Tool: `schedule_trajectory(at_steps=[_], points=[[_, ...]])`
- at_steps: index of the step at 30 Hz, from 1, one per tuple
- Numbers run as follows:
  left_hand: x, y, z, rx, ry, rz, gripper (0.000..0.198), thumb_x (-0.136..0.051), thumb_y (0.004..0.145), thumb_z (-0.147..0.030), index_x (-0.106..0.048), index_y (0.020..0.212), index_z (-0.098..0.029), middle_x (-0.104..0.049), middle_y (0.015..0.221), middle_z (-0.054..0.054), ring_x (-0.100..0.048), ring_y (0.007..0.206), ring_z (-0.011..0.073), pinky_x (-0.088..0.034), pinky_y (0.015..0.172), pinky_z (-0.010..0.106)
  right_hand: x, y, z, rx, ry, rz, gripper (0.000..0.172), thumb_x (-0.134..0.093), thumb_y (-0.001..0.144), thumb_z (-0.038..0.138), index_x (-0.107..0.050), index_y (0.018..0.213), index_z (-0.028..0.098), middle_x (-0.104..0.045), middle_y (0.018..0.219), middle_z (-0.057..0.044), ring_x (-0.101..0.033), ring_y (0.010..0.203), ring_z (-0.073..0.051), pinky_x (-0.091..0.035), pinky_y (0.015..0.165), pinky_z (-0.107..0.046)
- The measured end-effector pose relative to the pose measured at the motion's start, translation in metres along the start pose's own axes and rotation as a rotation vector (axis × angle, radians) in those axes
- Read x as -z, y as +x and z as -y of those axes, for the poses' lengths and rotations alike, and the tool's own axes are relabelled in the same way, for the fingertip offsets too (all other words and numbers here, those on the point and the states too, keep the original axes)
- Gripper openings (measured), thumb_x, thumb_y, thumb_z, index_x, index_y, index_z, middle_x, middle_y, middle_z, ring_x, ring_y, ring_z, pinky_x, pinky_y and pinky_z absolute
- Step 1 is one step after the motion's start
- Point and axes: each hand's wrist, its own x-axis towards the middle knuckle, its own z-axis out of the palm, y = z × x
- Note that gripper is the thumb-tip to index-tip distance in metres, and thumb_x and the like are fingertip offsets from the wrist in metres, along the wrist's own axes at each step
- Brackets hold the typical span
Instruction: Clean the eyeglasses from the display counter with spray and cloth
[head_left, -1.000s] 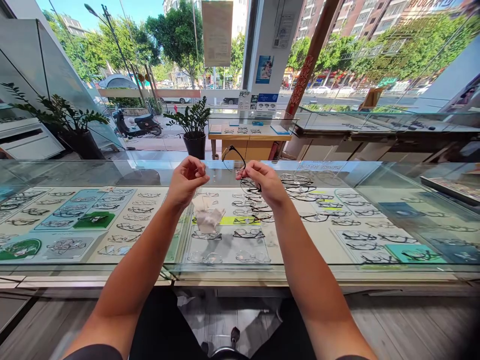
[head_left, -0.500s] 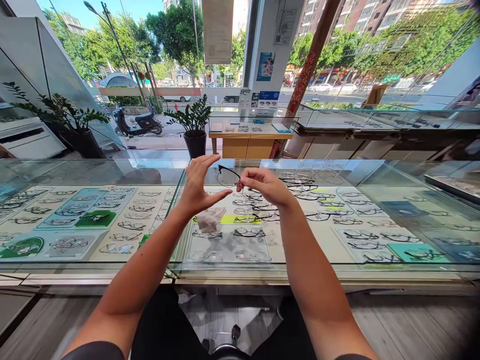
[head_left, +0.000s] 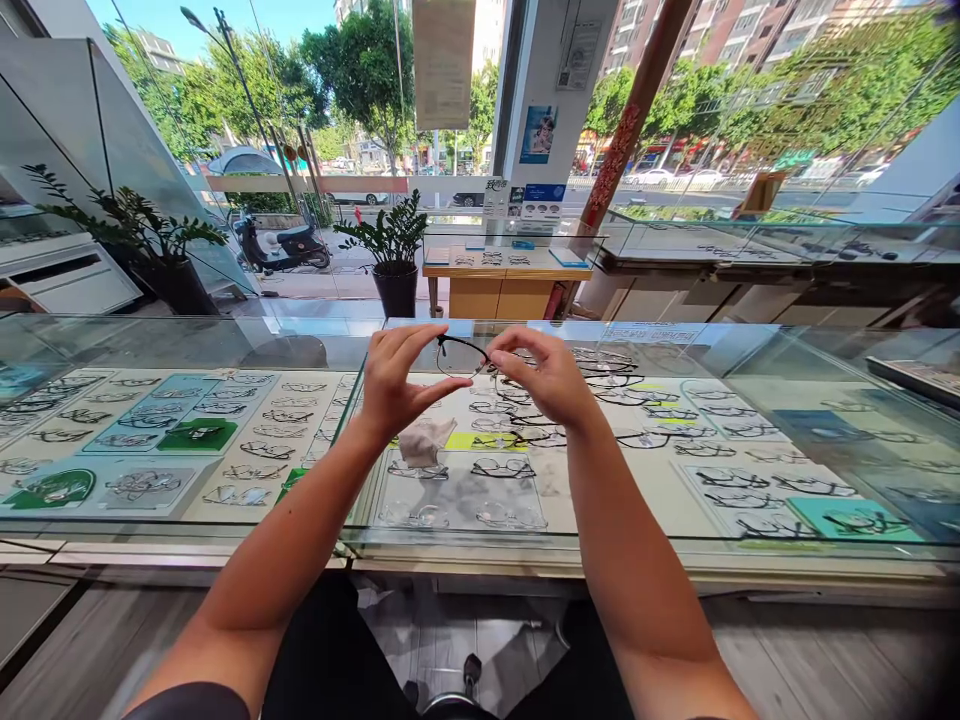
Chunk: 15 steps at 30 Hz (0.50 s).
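Note:
A pair of black-framed glasses is held up above the glass display counter. My right hand pinches the glasses at their right side. My left hand is curved around the left lens, index finger above and thumb below, touching the frame. A crumpled pale cloth lies on the glass just below my left hand. Rows of eyeglasses lie on trays under the glass.
Green and blue display cards sit among the frames in the case. A second glass counter runs at the back right. A potted plant and a wooden table stand behind, before the shop window.
My left hand let go of the cloth, which now lies on the glass, opened, and closed its fingers around the left lens. The right hand turned the glasses level.

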Motion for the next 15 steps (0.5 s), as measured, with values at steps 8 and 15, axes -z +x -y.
schedule_trajectory(at_steps=[8, 15], points=[[0.004, 0.002, 0.001, -0.085, 0.273, -0.281, 0.062, -0.09, 0.088, -0.066, -0.076, 0.129, -0.022, -0.084, 0.118, 0.01, -0.077, 0.103, 0.0269, -0.054, 0.098, 0.042, -0.053, -0.022, -0.003, 0.602, -0.506, -0.471, 0.025, -0.058, 0.099, 0.032, -0.052, 0.074, 0.028, -0.052, 0.065, 0.0, -0.045, 0.061, -0.02, -0.036, 0.062, -0.038], [0.0, -0.001, -0.011, -0.103, 0.197, -0.257, 0.064, -0.089, 0.086, -0.072, -0.077, 0.125, -0.022, -0.084, 0.109, 0.008, -0.077, 0.101, 0.0266, -0.057, 0.097, 0.041, -0.095, -0.024, -0.025, 0.058, -0.208, -0.042, 0.029, -0.05, 0.111, 0.041, -0.067, 0.096, 0.023, -0.07, 0.085, -0.003, -0.062, 0.074, -0.018, -0.048, 0.072, -0.033]])
